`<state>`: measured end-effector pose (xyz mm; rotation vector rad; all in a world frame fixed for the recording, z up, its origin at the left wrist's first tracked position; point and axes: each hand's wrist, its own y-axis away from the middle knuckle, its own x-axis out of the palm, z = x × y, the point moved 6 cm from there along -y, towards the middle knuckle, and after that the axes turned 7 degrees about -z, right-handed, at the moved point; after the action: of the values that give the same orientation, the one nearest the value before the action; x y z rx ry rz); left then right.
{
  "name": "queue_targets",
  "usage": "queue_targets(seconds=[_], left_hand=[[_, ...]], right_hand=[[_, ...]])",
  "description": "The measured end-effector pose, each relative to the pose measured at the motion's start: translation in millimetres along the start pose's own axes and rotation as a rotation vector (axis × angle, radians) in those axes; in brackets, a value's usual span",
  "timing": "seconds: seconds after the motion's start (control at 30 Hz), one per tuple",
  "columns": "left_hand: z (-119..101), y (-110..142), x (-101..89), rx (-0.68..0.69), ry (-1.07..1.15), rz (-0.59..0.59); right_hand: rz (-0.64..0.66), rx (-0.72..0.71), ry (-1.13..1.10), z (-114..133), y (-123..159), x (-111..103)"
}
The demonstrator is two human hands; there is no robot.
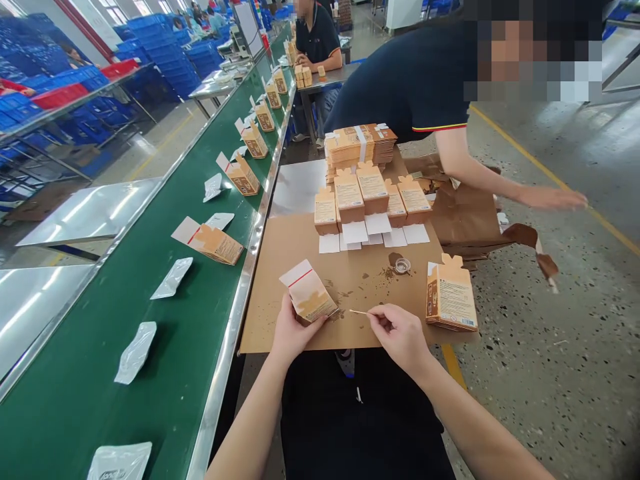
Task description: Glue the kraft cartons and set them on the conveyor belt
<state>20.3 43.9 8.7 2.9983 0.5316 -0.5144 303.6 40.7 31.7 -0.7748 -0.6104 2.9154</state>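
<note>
My left hand (pixel 294 330) is closed around a small tan and brown carton (pixel 313 297), tilted, with its white flap and red strip raised at the top. A thin cotton swab (pixel 359 312) is pinched in my right hand (pixel 399 335), its tip pointing left toward the carton without touching it. Between and beyond my hands, the cardboard sheet (pixel 270 287) on the worktable has dark wet spots. A small clear round dish (pixel 402 266) sits there beside a brown patch. Right of my right hand stands another carton (pixel 451 293).
On the left runs a green conveyor (pixel 200 340) with silver sachets (pixel 173 278) and open cartons (pixel 215 241). Several cartons (pixel 373 190) stand at the back, before a banded stack of flat ones (pixel 350 150). A co-worker (pixel 400 73) leans in from the right; another person (pixel 320 40) sits farther off.
</note>
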Motion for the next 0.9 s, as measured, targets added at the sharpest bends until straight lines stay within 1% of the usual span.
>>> queue_targets(seconds=[0.1,0.17,0.3,0.37,0.4,0.43,0.47,0.5,0.57,0.63,0.7,0.73,0.77,0.8,0.83,0.9], left_hand=[[1,12,-0.7,0.024,-0.110,-0.038],[3,15,0.7,0.033,-0.160,-0.053],[6,15,5.8,0.063,-0.207,-0.075],[8,12,1.6,0.075,-0.236,-0.099],[9,10,-5.1,0.077,-0.259,-0.121],[10,7,-16.4,0.076,-0.285,-0.158],[12,5,-32.3,0.067,-0.315,-0.205],[16,3,-52.8,0.048,-0.349,-0.265],[26,4,-104.4,-0.036,-0.437,-0.415],[42,12,-157.9,-0.164,-0.517,-0.550],[58,24,-200.0,-0.263,-0.534,-0.661],[64,29,-214.8,-0.288,-0.515,-0.720],[69,34,-225.2,-0.301,-0.486,-0.780],[73,37,-231.2,-0.308,-0.459,-0.828],[75,37,-233.2,-0.319,-0.438,-0.853],[75,31,-229.5,-0.353,-0.411,-0.840]], right_hand=[[-0.027,0.030,-0.008,3,5,-18],[-0.036,0.050,-0.015,5,9,-24],[-0.042,0.053,-0.015,10,14,-24],[-0.043,0.036,-0.012,11,16,-22],[-0.047,0.029,-0.011,11,16,-22],[-0.054,0.024,-0.009,11,16,-23],[-0.062,0.025,-0.005,10,16,-24],[-0.070,0.029,0.000,9,17,-26],[-0.075,0.049,0.007,7,17,-30],[-0.068,0.074,-0.005,5,18,-31],[-0.059,0.086,-0.031,5,18,-30],[-0.052,0.086,-0.042,5,18,-28],[-0.044,0.083,-0.050,6,17,-26],[-0.036,0.078,-0.053,8,16,-23],[-0.026,0.071,-0.056,9,14,-19],[-0.003,0.050,-0.061,15,9,-13]])
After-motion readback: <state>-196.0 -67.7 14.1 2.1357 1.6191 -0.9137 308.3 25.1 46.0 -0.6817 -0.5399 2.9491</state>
